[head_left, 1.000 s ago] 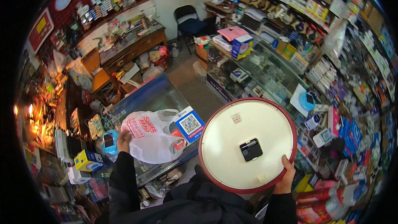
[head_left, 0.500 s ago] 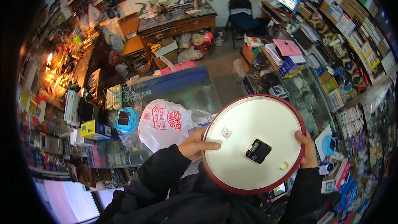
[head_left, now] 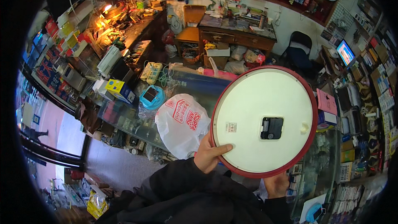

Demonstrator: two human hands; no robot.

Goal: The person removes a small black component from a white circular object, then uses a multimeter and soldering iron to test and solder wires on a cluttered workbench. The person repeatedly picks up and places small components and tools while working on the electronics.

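A round wall clock (head_left: 257, 103) with a dark red rim is held up in front of me, its white back turned to me. In its middle sits a black clock movement (head_left: 272, 128); a small label and a hanging hole flank it. My left hand (head_left: 210, 154) grips the lower left rim, thumb on the white back and the other fingers behind. At the bottom edge my right hand (head_left: 277, 185) holds the clock, its fingers hidden behind the rim. Just left of the clock, a white plastic bag (head_left: 182, 126) with red print lies on the glass counter (head_left: 132, 125).
On the counter are a blue solar-panel device (head_left: 152, 97), a yellow-and-blue box (head_left: 120, 90) and a power strip (head_left: 151, 73). Beyond stand a wooden desk (head_left: 236, 33) and a dark chair (head_left: 297, 49). A lit workbench (head_left: 143, 33) is at far left, crowded shelves (head_left: 373, 99) at right.
The view has swung, showing more of the doorway at left. The clock is tipped more upright. My right hand has shifted from its right rim to the bottom edge; the left keeps its grip.
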